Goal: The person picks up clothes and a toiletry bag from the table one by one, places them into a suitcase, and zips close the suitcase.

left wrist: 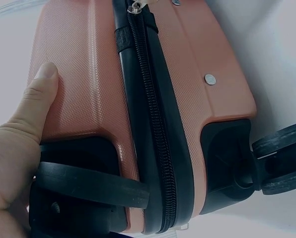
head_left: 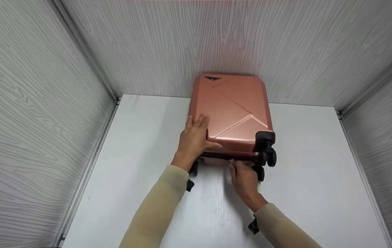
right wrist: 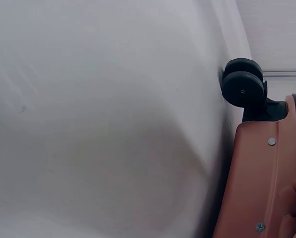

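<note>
A rose-pink hard-shell suitcase [head_left: 230,106] lies flat on the white surface, its wheeled end toward me. My left hand [head_left: 193,139] rests on its near left corner, fingers spread over the top shell and thumb along the near end. In the left wrist view, a black zipper [left wrist: 155,114] runs along the side between the two shells, up to a metal zipper pull [left wrist: 135,8]. With fingers bent, my right hand [head_left: 245,179] pinches that pull at the middle of the near end. Only its fingers [right wrist: 292,206] show at the edge of the right wrist view.
Black caster wheels [head_left: 269,156] stick out from the near corners of the suitcase. Its far end is close to the grey wood-grain back panel [head_left: 154,51]. Similar panels rise at left and right, around the white tabletop [head_left: 306,165].
</note>
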Tool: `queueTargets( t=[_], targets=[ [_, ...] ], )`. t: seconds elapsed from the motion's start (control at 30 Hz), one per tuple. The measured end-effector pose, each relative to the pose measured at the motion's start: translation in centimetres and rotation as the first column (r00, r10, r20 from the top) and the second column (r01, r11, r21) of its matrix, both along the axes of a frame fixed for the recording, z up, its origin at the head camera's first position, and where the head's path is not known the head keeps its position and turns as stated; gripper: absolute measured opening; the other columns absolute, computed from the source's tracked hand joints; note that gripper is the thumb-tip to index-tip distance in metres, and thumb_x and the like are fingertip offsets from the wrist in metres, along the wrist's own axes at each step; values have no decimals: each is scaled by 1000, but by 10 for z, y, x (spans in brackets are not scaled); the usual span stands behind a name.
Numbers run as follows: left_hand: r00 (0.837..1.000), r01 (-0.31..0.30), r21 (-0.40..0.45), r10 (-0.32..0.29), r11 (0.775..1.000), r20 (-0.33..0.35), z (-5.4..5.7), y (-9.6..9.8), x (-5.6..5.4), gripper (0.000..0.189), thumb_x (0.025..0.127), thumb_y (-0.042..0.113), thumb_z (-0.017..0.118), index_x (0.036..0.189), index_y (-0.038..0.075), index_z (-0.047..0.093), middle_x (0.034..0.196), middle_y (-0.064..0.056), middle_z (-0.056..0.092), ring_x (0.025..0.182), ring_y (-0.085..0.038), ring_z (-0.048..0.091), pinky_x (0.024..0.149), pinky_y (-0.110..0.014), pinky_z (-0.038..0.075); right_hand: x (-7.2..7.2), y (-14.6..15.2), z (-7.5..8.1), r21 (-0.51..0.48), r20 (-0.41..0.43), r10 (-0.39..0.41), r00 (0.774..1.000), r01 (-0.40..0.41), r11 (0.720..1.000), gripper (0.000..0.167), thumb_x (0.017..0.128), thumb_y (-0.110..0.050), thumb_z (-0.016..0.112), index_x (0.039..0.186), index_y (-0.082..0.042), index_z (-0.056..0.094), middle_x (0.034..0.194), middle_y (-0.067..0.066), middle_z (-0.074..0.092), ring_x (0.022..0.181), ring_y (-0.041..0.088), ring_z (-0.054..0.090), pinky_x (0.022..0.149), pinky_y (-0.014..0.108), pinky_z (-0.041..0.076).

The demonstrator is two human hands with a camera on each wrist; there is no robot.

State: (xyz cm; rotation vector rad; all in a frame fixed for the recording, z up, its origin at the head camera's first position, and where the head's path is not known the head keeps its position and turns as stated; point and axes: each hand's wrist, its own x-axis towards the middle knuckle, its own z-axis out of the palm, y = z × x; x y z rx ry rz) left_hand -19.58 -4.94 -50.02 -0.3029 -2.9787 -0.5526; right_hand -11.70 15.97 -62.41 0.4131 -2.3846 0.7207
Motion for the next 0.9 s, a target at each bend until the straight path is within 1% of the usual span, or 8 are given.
queueTargets(
  t=[0.13,0.27,0.47,0.6,0.7,0.9],
  targets=[
    [1000,1,5,-1,1000,2,0,0,0,124,66,74,85,165,15,38,170,-8,38,155,-51,30,105,-56,54,-1,0,-1,15,-48,10,999,-9,1000,19,86,-5,80,89,-6,61,68,12,65,54,34,61,49,50,48],
    [1000,-3,-10,3,1000,0,-1,1,-1,125,66,74,85,165,15,38,170,-8,38,155,-50,31,104,-55,55,-3,-1,0,45,-69,40,997,-37,998,21,86,-4,79,87,-5,58,64,11,61,52,33,59,47,49,47],
    [1000,-1,-9,1,1000,-12,-2,0,-1,125,63,73,86,164,13,41,168,-10,40,153,-53,32,105,-56,54,-5,-6,2,64,-63,82,995,-78,995,24,85,-3,81,84,-6,57,61,9,57,51,31,59,45,47,46],
    [1000,1,-16,-2,1000,-27,-2,0,-1,125,63,73,85,163,13,42,168,-11,40,152,-54,34,105,-55,54,-5,-10,3,74,-44,91,995,-87,993,25,86,-4,79,83,-6,55,60,9,56,52,32,59,46,48,47],
    [1000,3,-21,-3,1000,-24,-2,0,-1,125,64,75,84,164,13,40,168,-11,39,153,-53,33,104,-54,55,-5,-13,2,74,-40,88,995,-84,994,24,86,-4,78,84,-6,54,61,10,55,54,34,60,48,49,47],
    [1000,6,-8,-6,1000,-13,-2,0,-1,124,65,74,85,164,14,40,169,-11,37,154,-53,31,106,-54,54,-3,-13,-1,61,-50,101,994,-98,993,21,87,-5,78,90,-5,57,66,12,60,58,37,63,50,51,49]
  ],
)
